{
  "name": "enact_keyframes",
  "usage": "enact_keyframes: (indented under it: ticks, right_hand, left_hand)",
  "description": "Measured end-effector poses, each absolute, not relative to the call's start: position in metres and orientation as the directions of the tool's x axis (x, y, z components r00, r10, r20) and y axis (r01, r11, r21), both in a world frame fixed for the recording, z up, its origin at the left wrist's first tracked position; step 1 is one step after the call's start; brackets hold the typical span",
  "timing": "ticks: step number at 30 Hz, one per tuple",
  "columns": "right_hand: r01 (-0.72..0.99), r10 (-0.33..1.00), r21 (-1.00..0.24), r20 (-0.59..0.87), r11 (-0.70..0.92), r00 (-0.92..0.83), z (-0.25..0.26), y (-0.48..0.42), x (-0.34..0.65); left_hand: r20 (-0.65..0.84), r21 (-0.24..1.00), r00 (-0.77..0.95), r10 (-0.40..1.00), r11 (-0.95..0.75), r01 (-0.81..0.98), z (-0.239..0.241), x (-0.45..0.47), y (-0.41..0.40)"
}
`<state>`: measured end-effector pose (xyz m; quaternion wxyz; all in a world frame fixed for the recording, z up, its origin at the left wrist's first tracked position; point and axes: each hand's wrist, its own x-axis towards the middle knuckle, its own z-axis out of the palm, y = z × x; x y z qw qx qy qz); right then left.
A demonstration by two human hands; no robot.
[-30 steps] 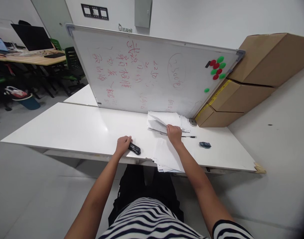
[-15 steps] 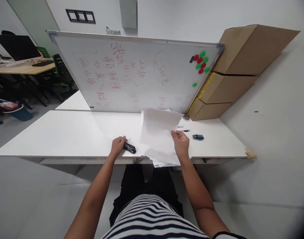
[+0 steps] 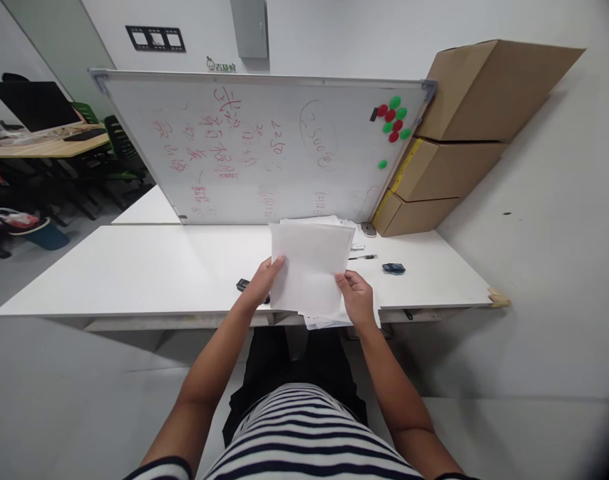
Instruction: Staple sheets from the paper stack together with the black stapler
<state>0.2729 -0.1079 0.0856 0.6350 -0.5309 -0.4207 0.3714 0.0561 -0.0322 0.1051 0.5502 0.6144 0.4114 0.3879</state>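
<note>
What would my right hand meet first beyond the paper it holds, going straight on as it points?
Past the paper, the right hand would probably meet the back pile of sheets by the whiteboard; the paper hides part of that line, so depth is unclear.

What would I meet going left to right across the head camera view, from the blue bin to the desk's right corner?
Blue bin → left hand → held paper → right hand → small dark object → tan corner piece.

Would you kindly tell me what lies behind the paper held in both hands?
Past the top edge of the held paper, a paper stack shows; below it, more sheets stick out. What lies between is covered.
</note>
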Motion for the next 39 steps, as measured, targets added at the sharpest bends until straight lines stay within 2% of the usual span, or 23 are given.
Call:
enact_keyframes:
  ticks: [4,13,19,26,30,33,36,39]
  right_hand:
    - [0.004,0.918,-0.989,0.141,0.150,0.370,0.085,-0.112,0.273]
    - [0.122,0.914,-0.979,0.199,0.166,0.353,0.086,-0.110,0.271]
    - [0.167,0.915,-0.972,0.216,0.167,0.340,0.082,-0.109,0.271]
    - [0.080,0.922,-0.973,0.230,0.216,0.312,0.086,-0.107,0.270]
    - [0.083,0.914,-0.961,0.278,0.265,0.296,0.084,-0.096,0.270]
    - [0.113,0.933,-0.976,0.211,0.185,0.291,0.067,-0.089,0.269]
    - [0.154,0.968,-0.987,0.076,0.039,0.240,0.050,-0.089,0.265]
    - [0.149,0.971,-0.989,0.014,-0.022,0.238,0.044,-0.093,0.263]
  left_hand:
    - [-0.072,0.997,0.348,0.935,0.055,0.060,0.109,0.062,-0.042]
    - [0.017,1.000,0.285,0.958,-0.018,0.001,0.109,0.065,-0.047]
    - [-0.007,1.000,0.270,0.963,0.006,0.004,0.116,0.063,-0.052]
    - [-0.003,1.000,0.253,0.967,0.007,-0.013,0.112,0.064,-0.048]
    - [0.034,0.991,0.262,0.964,0.001,-0.131,0.101,0.072,-0.039]
    - [0.003,0.973,0.270,0.963,0.060,-0.224,0.081,0.083,-0.032]
    - [-0.075,0.957,0.251,0.965,0.140,-0.254,0.057,0.093,-0.029]
    - [-0.082,0.955,0.243,0.966,0.146,-0.259,0.045,0.098,-0.029]
